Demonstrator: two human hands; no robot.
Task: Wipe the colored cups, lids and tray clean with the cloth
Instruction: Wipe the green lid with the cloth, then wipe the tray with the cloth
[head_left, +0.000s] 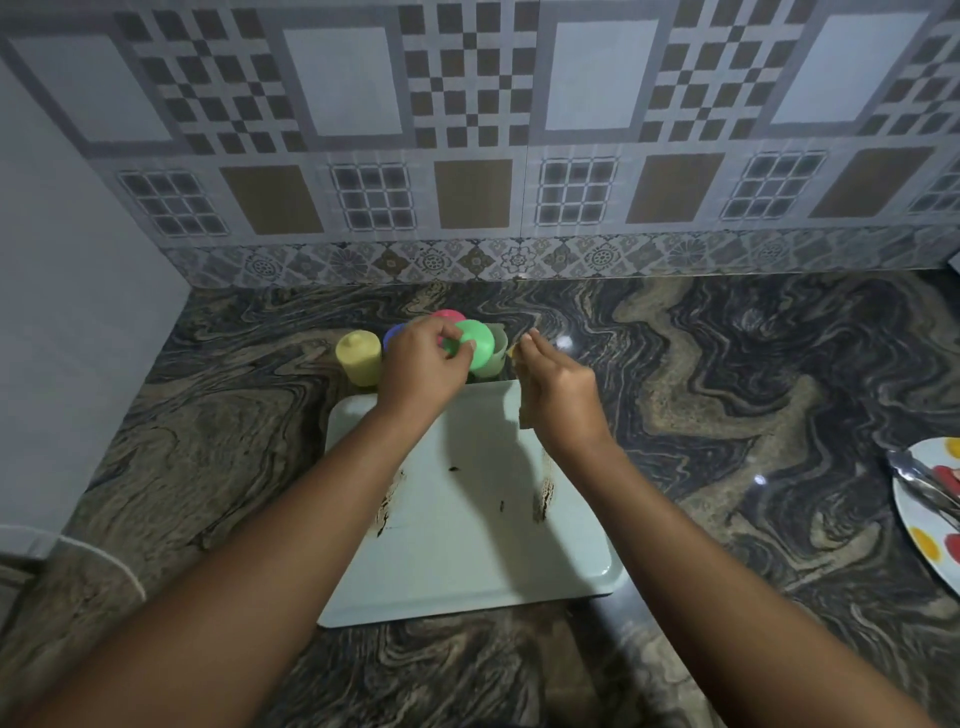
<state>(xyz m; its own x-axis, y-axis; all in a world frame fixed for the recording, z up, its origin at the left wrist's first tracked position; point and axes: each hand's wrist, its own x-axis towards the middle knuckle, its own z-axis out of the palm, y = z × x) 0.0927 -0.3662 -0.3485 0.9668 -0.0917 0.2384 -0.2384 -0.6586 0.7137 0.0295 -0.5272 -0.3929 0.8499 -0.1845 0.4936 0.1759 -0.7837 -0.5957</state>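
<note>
A swirled dark granite countertop (727, 415) is seen below a wall of patterned tiles (467, 130). A white tray (467, 561) lies in the middle of it and serves as the landmark here. Brown smears (543, 499) and small dark specks are seen on the tray's floor, so the tray is judged not yet wiped. Well to the right of the tray, a spotted plate (919, 525) with metal utensils (919, 483) is cut off by the picture's edge.

Just beyond the tray's far edge the cups are grouped. A yellow cup (358, 358) is stood upright with its lid on, at the far left corner. A blue cup (393, 335) and a pink cup (449, 315) are largely hidden behind the left hand (421, 364). A pale cup (496, 353) is set at the right of the group.

A green cup (480, 343) is gripped by the left hand's curled fingers and held tilted above the tray's far edge; whether its lid is fitted cannot be told. A tan cloth (525, 410) is pinched in the right hand (558, 384) and hangs over the tray's far right corner, close to the green cup but not yet pressed against it.

The task is judged to be at an early stage: no piece can be confirmed as cleaned, and the tray is plainly left.
</note>
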